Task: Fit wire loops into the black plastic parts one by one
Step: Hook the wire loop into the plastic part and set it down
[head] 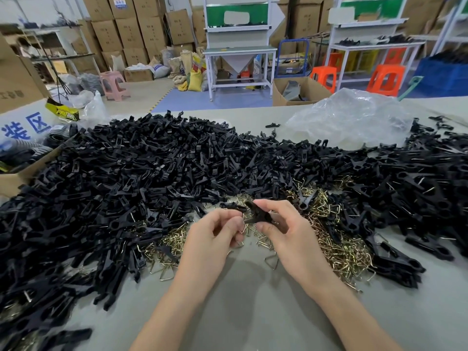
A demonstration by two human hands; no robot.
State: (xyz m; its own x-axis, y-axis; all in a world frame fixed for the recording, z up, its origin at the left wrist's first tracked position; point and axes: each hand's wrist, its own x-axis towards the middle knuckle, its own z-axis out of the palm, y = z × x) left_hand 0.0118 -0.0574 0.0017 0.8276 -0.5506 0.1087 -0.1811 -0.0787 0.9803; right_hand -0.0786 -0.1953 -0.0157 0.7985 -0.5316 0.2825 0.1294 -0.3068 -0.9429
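Note:
My right hand [286, 231] grips a black plastic part [257, 214] between thumb and fingers, just above the table. My left hand [215, 236] meets it from the left, fingertips curled and pinching at the part's near end, where a bit of wire loop shows. Whether the loop sits inside the part is hidden by my fingers. A heap of brass-coloured wire loops [336, 247] lies under and to the right of my hands. A huge pile of black plastic parts [152, 168] spreads across the table behind them.
A cardboard box [17, 173] stands at the left table edge. A crumpled clear plastic bag [352, 115] lies at the back right. Bare grey table [253, 300] lies under my forearms. Assembled black clips [395, 264] lie at the right. Workbenches, stools and stacked cartons stand beyond.

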